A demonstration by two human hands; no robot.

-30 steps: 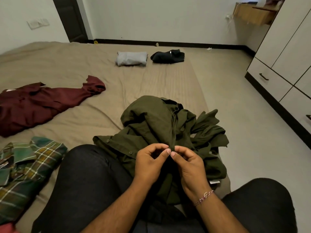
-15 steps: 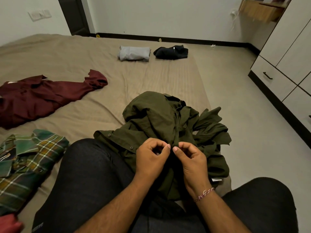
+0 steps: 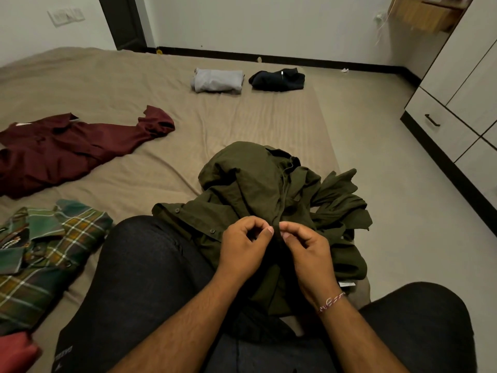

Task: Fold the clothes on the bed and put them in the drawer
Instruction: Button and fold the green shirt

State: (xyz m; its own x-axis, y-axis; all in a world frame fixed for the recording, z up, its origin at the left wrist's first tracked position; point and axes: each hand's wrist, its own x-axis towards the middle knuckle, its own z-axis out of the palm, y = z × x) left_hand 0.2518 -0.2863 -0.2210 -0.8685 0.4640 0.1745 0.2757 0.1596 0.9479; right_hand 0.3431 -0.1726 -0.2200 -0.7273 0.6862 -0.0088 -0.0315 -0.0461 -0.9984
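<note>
A crumpled olive green shirt (image 3: 250, 181) lies between my knees at the bed's near right corner. My left hand (image 3: 243, 247) and my right hand (image 3: 309, 251) meet at its button placket, each pinching the fabric edge between thumb and fingertips. A maroon shirt (image 3: 67, 149) is spread out on the bed (image 3: 121, 84) at the left. A green plaid shirt (image 3: 40, 254) lies at the near left. Two folded garments, one grey (image 3: 217, 79) and one black (image 3: 278, 79), sit at the far edge of the bed. A white drawer (image 3: 441, 125) with a dark handle is at the right.
My legs in dark trousers (image 3: 145, 286) fill the foreground. A red cloth (image 3: 13, 351) shows at the bottom left corner. Open floor (image 3: 390, 200) separates the bed from the white wardrobe (image 3: 473, 65). A wooden shelf (image 3: 422, 12) hangs on the far wall.
Both hands stay at the olive shirt's placket with small finger movements. The view has tilted slightly, and the shirt has barely shifted.
</note>
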